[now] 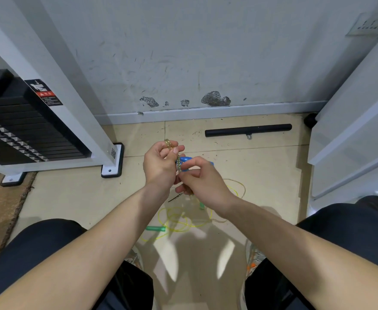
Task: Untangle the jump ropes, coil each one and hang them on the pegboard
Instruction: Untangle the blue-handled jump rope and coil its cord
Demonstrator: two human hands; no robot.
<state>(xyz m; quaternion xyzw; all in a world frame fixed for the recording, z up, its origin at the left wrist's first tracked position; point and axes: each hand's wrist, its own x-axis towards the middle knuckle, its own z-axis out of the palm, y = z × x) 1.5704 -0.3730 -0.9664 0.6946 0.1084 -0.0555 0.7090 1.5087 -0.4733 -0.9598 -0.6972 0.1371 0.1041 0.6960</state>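
Pinching the beaded rope [178,162] with blue handles [186,159] in the left hand [160,166] and right hand [202,179], the person risked tightening its trailing cord into the yellow rope [179,220] on the floor [71,198].

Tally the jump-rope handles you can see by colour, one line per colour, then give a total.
Blue handles: 1, held between both hands and partly hidden
Green handles: 2, on the floor; the second is just below the right wrist
Total: 3 visible
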